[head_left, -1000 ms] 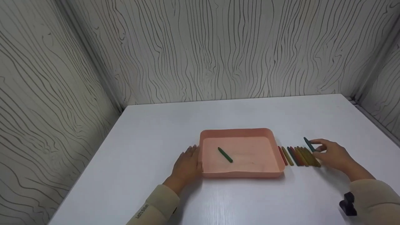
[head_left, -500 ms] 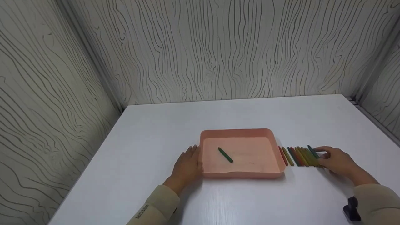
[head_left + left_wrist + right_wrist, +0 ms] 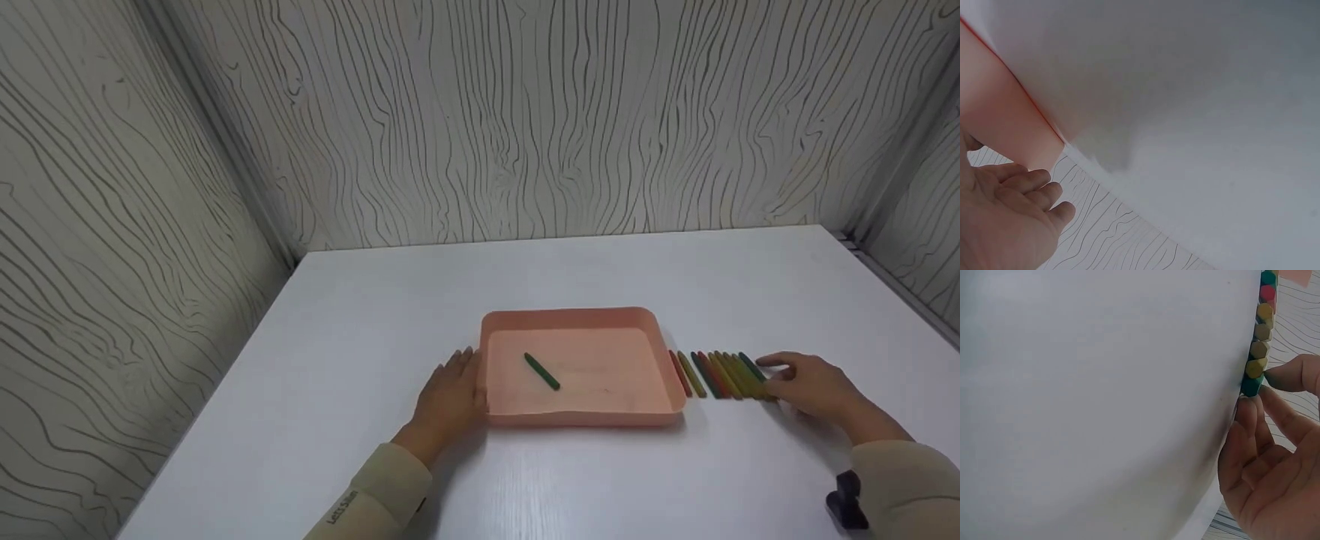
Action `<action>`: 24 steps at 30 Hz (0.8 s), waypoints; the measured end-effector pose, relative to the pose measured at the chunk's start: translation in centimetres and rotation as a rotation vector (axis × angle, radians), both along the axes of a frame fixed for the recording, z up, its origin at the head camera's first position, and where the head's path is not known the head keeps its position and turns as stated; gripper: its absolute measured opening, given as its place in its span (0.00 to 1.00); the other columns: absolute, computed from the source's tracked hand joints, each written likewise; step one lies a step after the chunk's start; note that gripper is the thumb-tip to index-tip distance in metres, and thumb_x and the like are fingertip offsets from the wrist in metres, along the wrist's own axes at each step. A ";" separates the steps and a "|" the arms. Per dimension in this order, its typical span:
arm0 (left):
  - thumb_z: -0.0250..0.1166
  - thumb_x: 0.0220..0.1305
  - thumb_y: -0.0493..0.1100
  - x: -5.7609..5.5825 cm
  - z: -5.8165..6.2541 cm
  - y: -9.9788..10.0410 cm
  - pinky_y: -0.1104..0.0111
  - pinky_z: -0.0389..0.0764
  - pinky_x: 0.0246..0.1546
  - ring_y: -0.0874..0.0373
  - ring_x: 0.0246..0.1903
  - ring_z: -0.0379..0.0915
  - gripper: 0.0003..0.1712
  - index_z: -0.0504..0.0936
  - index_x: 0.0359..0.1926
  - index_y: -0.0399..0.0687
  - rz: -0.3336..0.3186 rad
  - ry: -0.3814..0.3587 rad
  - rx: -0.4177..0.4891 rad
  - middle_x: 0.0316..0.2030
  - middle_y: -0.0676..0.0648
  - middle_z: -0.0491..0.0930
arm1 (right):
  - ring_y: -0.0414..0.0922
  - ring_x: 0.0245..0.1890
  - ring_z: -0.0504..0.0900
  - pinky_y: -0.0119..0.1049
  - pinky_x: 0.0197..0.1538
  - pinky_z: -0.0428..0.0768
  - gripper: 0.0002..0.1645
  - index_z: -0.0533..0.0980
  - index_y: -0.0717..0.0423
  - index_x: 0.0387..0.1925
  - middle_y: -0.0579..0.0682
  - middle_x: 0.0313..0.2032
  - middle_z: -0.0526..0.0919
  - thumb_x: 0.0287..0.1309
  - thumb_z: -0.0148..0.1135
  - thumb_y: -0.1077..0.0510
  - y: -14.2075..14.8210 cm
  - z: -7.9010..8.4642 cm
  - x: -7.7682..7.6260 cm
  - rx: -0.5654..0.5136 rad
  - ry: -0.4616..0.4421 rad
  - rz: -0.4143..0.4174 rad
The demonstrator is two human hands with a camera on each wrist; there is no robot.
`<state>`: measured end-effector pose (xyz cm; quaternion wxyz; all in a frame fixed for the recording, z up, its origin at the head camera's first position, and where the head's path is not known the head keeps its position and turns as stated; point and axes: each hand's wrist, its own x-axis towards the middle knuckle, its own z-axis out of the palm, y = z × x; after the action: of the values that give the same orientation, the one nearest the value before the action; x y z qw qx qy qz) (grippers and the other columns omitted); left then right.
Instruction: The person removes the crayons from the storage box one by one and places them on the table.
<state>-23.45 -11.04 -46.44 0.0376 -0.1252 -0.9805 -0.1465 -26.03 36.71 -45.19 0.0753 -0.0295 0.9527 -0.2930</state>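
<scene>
A row of crayons (image 3: 721,375) in red, yellow and green lies side by side to the right of a pink tray (image 3: 585,421). At the row's right end is a dark green crayon (image 3: 750,365), lying against its yellow neighbour. My right hand (image 3: 814,386) holds this crayon at its near part, thumb and forefinger right at its end (image 3: 1251,387) in the right wrist view. Inside the tray rests another green crayon (image 3: 541,371), slanted. My left hand (image 3: 450,394) rests along the tray's left wall, fingers fairly straight; the left wrist view shows them relaxed beside the wall.
The white table (image 3: 375,315) carries everything. Wood-patterned panels (image 3: 525,120) stand behind it and at both sides. A black clip-like piece (image 3: 847,499) sits by the right sleeve.
My right hand has lowered the dark green crayon from above the row onto the table at the row's right end. The left hand and tray have stayed put.
</scene>
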 end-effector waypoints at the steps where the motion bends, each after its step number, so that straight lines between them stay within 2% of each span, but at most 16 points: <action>1: 0.45 0.71 0.47 0.0 0.0 0.0 0.52 0.55 0.66 0.45 0.68 0.52 0.30 0.60 0.69 0.37 -0.001 0.004 -0.002 0.68 0.40 0.60 | 0.49 0.31 0.75 0.38 0.28 0.74 0.32 0.66 0.74 0.58 0.72 0.43 0.76 0.57 0.55 0.56 0.1 0.1 0.0 0.007 -0.003 0.000; 4: 0.45 0.71 0.47 0.0 -0.1 0.0 0.53 0.55 0.66 0.45 0.68 0.52 0.30 0.60 0.69 0.37 -0.002 0.008 -0.008 0.68 0.40 0.60 | 0.54 0.35 0.77 0.41 0.31 0.76 0.33 0.66 0.74 0.58 0.75 0.46 0.74 0.58 0.54 0.54 0.2 0.4 -0.2 0.032 -0.011 -0.002; 7: 0.46 0.71 0.47 0.0 0.0 -0.1 0.53 0.54 0.66 0.45 0.69 0.52 0.30 0.60 0.69 0.37 -0.004 0.005 -0.007 0.68 0.40 0.60 | 0.62 0.39 0.77 0.48 0.35 0.78 0.35 0.65 0.74 0.59 0.77 0.49 0.72 0.60 0.54 0.50 0.2 0.9 -0.3 0.062 -0.006 -0.007; 12: 0.46 0.71 0.47 0.0 0.1 -0.1 0.53 0.53 0.67 0.45 0.69 0.51 0.31 0.60 0.70 0.37 -0.007 -0.001 0.011 0.69 0.40 0.59 | 0.73 0.47 0.71 0.61 0.42 0.75 0.42 0.65 0.75 0.58 0.79 0.50 0.70 0.62 0.55 0.40 0.3 1.7 -0.3 0.125 0.072 0.010; 18: 0.46 0.71 0.47 0.0 0.1 -0.1 0.52 0.54 0.67 0.45 0.69 0.51 0.31 0.60 0.69 0.36 -0.007 0.009 0.002 0.69 0.40 0.59 | 0.77 0.52 0.65 0.69 0.47 0.68 0.49 0.62 0.76 0.59 0.82 0.53 0.65 0.61 0.54 0.34 -0.1 2.9 -0.5 0.181 0.162 0.018; 24: 0.46 0.71 0.48 0.0 0.2 0.0 0.53 0.53 0.67 0.45 0.69 0.50 0.31 0.60 0.70 0.37 0.007 -0.007 0.002 0.69 0.40 0.58 | 0.78 0.55 0.61 0.72 0.50 0.64 0.52 0.60 0.77 0.61 0.83 0.55 0.62 0.59 0.56 0.33 -1.1 4.6 -1.1 0.178 0.223 0.027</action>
<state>-23.43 -11.03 -46.27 0.0347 -0.1213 -0.9809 -0.1478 -27.09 35.57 -40.56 -0.0249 -0.0681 0.9769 -0.2012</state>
